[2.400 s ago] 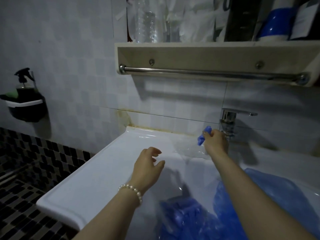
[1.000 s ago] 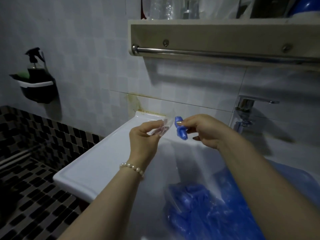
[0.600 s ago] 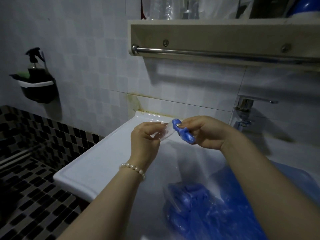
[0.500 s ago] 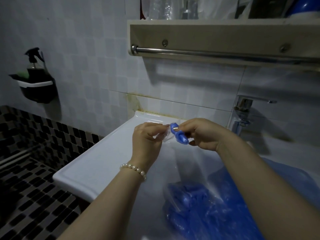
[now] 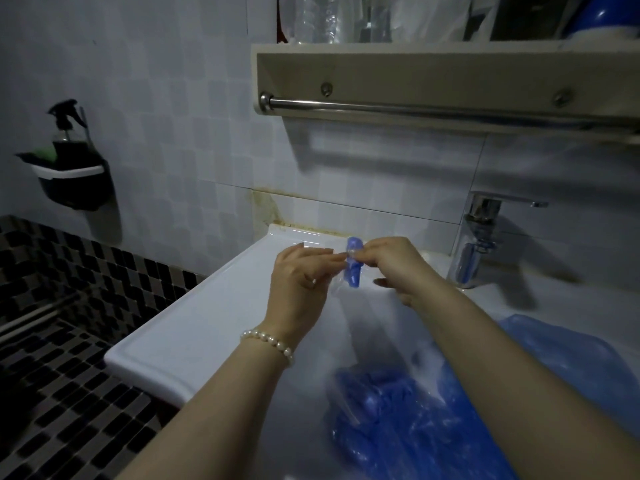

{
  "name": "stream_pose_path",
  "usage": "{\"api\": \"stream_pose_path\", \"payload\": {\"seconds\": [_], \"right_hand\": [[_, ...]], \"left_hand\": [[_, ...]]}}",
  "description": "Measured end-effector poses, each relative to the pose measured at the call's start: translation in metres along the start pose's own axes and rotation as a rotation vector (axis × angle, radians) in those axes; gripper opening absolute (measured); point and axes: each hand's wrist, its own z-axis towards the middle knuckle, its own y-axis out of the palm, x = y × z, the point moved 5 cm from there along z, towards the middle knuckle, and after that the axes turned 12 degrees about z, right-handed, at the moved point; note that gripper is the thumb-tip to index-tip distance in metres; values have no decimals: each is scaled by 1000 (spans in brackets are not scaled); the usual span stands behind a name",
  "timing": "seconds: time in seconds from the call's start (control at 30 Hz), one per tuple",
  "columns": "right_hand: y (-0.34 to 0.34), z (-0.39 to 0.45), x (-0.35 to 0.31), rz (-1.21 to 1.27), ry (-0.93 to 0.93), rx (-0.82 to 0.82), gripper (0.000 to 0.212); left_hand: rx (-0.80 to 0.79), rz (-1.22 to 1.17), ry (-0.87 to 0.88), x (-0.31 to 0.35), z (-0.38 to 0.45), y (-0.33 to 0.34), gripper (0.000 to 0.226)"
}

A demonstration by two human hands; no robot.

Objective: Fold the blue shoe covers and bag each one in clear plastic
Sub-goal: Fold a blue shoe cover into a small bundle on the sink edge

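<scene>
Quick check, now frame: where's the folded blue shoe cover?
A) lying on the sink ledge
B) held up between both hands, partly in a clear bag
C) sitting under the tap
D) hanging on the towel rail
B: the folded shoe cover is pinched by the right hand above the sink, while the left hand holds the clear bag around its lower end.

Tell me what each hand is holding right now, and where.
Right hand pinches the folded blue shoe cover near its top; left hand pinches the clear plastic bag around its lower end.
</scene>
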Motion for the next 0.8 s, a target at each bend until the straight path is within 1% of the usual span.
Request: {"api": "stream_pose_path", "payload": {"seconds": [0.07,0.13,0.17,0.23,0.27,0.3,0.33,0.37,0.4,0.43,0.47,0.5,0.53,0.57,0.6,0.63,0.67,0.7,0.73,0.8], "right_hand": [[5,-2,0,133,-67,-35,6],[10,-4,0,282,-123,-55,11],[10,-6,0,330,-160,-38,11],[11,-8,-2,398,-228,20,12],[12,-9,-2,419,-258,48,16],[12,-10,-2,424,-290,70,21],[13,-11,-3,421,-318,85,27],[13,-11,-2,419,-340,93,32],[13,-11,-2,424,-355,97,36],[13,-11,-1,428,-367,96,38],[14,-11,0,422,-376,94,37],[14,-10,1,409,-382,95,34],[14,-8,2,390,-385,105,30],[13,-7,4,374,-383,126,25],[12,-5,5,363,-375,153,21],[11,-4,7,359,-366,180,17],[11,-3,9,354,-356,201,15],[11,-2,11,350,-348,214,14],[10,-1,12,344,-346,220,16],[11,0,15,321,-349,214,24]], "left_hand": [[20,1,18,-2,1,0,16],[57,65,16,-7,1,-1,16],[65,98,-17,-10,-1,-1,20],[25,113,-136,-11,-4,-1,42],[11,102,-196,-10,-6,-2,48],[15,71,-250,-8,-7,-5,49],[35,4,-316,-7,-8,-8,45],[63,-112,-411,-8,-9,-10,35],[88,-266,-553,-13,-9,-9,23],[89,-435,-732,-19,-10,-6,13],[57,-596,-935,-25,-13,-1,10],[-17,-754,-1120,-29,-17,7,11],[-111,-899,-1258,-30,-21,15,14],[-198,-1037,-1332,-28,-23,20,18],[-254,-1161,-1339,-26,-24,23,17],[-277,-1264,-1313,-23,-22,24,17],[-264,-1341,-1277,-21,-21,24,26],[-222,-1383,-1254,-21,-20,24,41],[-175,-1366,-1234,-23,-19,23,53],[-121,-1237,-1187,-25,-18,21,62]]}}
